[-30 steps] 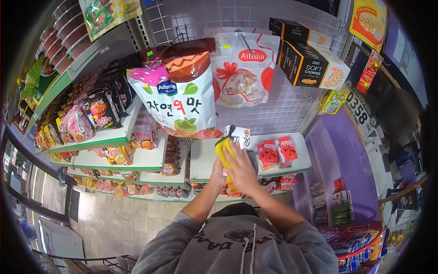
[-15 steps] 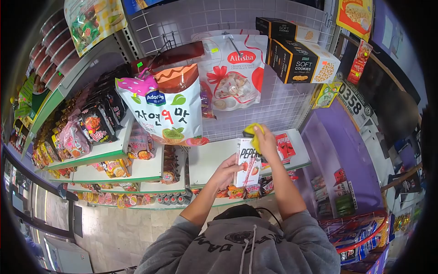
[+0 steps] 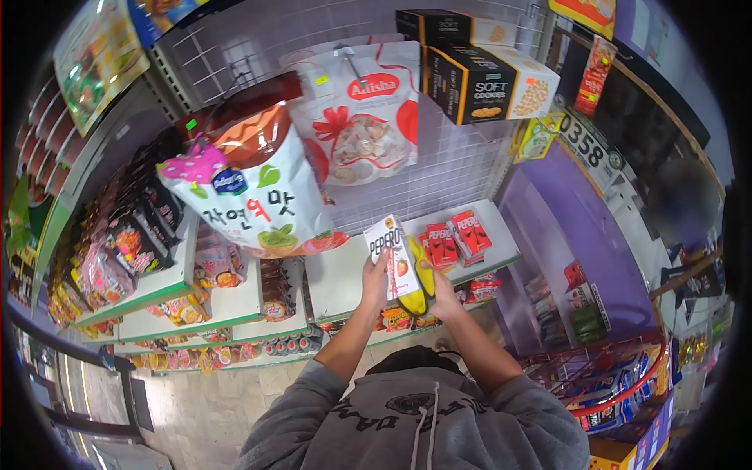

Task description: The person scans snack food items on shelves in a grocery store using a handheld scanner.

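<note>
My left hand is closed around the left side of a white Pepero box with a strawberry picture, held tilted above the shelf. In my right hand is a yellow cloth, which hangs along the box's right side and past its lower edge. Some of my right fingers are hidden behind the cloth. Just beyond that hand, red Pepero boxes lie on the white shelf.
Large snack bags, an Adorable bag and an Ailisha bag, hang from the wire grid ahead. Soft cookies boxes jut out at upper right. Noodle packs fill the left shelves. A red wire basket stands at lower right.
The yellow cloth has come down from the box's top corner to its right side and lower edge with my right hand. The box has shifted left and tilted. The view has turned slightly.
</note>
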A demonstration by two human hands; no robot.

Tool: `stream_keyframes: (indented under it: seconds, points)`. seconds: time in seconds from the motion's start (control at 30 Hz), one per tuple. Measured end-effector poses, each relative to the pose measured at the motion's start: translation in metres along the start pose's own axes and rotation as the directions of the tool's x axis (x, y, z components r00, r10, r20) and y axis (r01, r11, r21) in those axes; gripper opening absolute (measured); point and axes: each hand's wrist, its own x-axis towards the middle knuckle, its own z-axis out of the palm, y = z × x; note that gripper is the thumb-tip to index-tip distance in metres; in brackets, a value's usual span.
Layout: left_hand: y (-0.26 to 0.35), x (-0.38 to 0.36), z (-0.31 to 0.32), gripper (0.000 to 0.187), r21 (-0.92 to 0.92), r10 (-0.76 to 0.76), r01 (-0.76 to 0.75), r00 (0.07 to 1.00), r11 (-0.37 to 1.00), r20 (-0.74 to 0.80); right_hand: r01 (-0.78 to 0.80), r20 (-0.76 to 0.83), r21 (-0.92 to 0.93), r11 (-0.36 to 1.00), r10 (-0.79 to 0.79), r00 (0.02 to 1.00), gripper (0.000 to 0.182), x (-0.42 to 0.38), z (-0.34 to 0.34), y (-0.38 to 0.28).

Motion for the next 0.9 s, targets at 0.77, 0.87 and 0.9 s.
stream_keyframes:
  seconds: [0.77, 0.87, 0.9]
  points:
    - [-0.246, 0.203, -0.002, 0.018, 0.366, -0.453, 0.480, 0.877, 0.797, -0.162, -0.090, -0.647, -0.553, 0.828, -0.358, 0.673, 0.032, -0.062, -0.391, -0.161]
    - [-0.260, 0.226, -0.014, 0.021, 0.343, -0.449, 0.502, 0.864, 0.794, -0.226, -0.298, -0.644, -0.752, 0.588, -0.561, 0.520, 0.033, -0.069, -0.414, -0.190]
    - [-0.268, 0.233, -0.023, 0.023, 0.319, -0.440, 0.504, 0.861, 0.802, -0.254, -0.427, -0.544, -0.827, 0.364, -0.710, 0.448, 0.033, -0.069, -0.424, -0.196]
